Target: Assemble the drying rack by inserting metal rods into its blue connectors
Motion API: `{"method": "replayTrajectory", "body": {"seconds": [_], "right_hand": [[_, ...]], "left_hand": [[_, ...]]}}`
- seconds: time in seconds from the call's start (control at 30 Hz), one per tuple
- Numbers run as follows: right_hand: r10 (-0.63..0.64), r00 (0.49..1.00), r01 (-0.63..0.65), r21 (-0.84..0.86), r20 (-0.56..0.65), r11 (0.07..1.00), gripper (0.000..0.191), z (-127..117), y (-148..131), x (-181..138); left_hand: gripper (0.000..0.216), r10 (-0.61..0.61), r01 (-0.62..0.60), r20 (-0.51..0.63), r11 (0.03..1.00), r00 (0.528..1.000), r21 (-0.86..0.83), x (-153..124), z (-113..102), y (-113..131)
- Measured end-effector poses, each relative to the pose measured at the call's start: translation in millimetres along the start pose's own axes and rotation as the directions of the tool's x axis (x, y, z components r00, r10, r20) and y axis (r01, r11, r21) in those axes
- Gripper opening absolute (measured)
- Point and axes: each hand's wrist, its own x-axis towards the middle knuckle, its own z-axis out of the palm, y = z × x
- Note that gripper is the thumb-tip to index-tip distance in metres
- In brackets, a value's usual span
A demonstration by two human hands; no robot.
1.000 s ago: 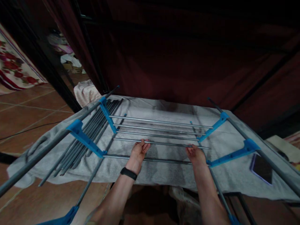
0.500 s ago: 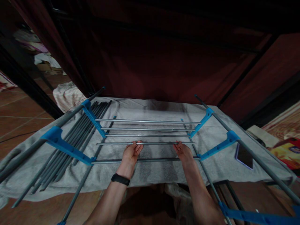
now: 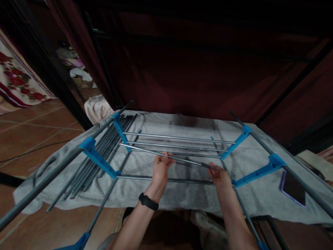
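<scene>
A loose grey metal rod (image 3: 144, 150) lies slanted across my two hands, its left end higher in the picture than its right. My left hand (image 3: 161, 168) grips it near the middle, with a black band on the wrist. Near the rod's right end, my right hand (image 3: 219, 174) has its fingers closed around it. Both hands are above the front crossbar (image 3: 192, 181) of a frame of grey tubes. Blue plastic brackets (image 3: 100, 158) on the left and a blue bracket (image 3: 257, 173) on the right join the tubes. More crossbars (image 3: 177, 137) span the frame behind my hands.
The frame rests on a grey cloth (image 3: 166, 194). Several loose grey tubes (image 3: 104, 149) lie bunched at the left. On the right is a phone (image 3: 293, 187) beside a long side tube (image 3: 312, 191). Dark red panels (image 3: 195, 76) stand behind the cloth.
The rod, level and parallel to the crossbars before, is now tilted with its left end raised and its right end lowered. My view has shifted left, so the frame appears farther right.
</scene>
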Motion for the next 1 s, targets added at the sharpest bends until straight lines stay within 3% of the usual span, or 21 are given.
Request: {"method": "replayTrajectory", "body": {"seconds": [0.1, 0.2, 0.37, 0.43, 0.53, 0.67, 0.77, 0.83, 0.9, 1.0], "right_hand": [[0.046, 0.998, -0.048, 0.026, 0.045, 0.999, 0.022, 3.0, 2.6, -4.2], [0.106, 0.982, -0.111, 0.024, 0.158, 0.994, 0.018, 9.4, 7.3, -11.9], [0.274, 0.875, -0.196, -0.225, 0.399, 0.954, 0.012, 18.9, 12.5, -26.9], [0.3, 0.853, -0.166, -0.323, 0.427, 0.932, 0.014, 21.4, 15.4, -30.9], [0.21, 0.892, -0.067, -0.344, 0.4, 0.937, 0.009, 23.9, 20.3, -33.3], [0.07, 0.902, 0.041, -0.246, 0.426, 0.968, 0.008, 24.7, 21.1, -34.1], [0.039, 0.902, 0.07, -0.235, 0.431, 0.969, 0.015, 24.4, 18.4, -36.3], [0.033, 0.899, 0.08, -0.237, 0.436, 0.968, 0.018, 24.5, 17.3, -37.5], [0.027, 0.903, 0.086, -0.241, 0.43, 0.967, 0.018, 24.9, 17.3, -37.1], [0.021, 0.912, 0.089, -0.247, 0.41, 0.965, 0.016, 25.5, 18.1, -34.2]], "left_hand": [[0.014, 0.096, -0.097, 0.063, 0.995, 0.993, 0.016, -11.6, 13.1, 3.3], [0.013, 0.11, -0.112, 0.124, 0.994, 0.986, 0.016, -21.4, 24.5, 5.3], [0.019, 0.274, -0.298, 0.228, 0.952, 0.934, 0.075, -33.2, 33.7, 25.8], [0.026, 0.374, -0.416, 0.274, 0.903, 0.886, 0.112, -37.3, 35.3, 43.0], [0.035, 0.517, -0.586, 0.323, 0.792, 0.792, 0.17, -43.5, 36.5, 71.3], [0.038, 0.665, -0.818, 0.477, 0.472, 0.575, 0.329, -50.6, 33.8, 98.5], [0.039, 0.641, -0.884, 0.62, 0.232, 0.453, 0.406, -52.9, 30.1, 104.2], [0.04, 0.565, -0.905, 0.72, 0.127, 0.403, 0.407, -52.4, 28.9, 100.9], [0.041, 0.469, -0.916, 0.798, 0.066, 0.378, 0.396, -50.0, 28.7, 93.3], [0.045, 0.324, -0.912, 0.863, -0.005, 0.387, 0.41, -43.4, 28.0, 77.8]]}}
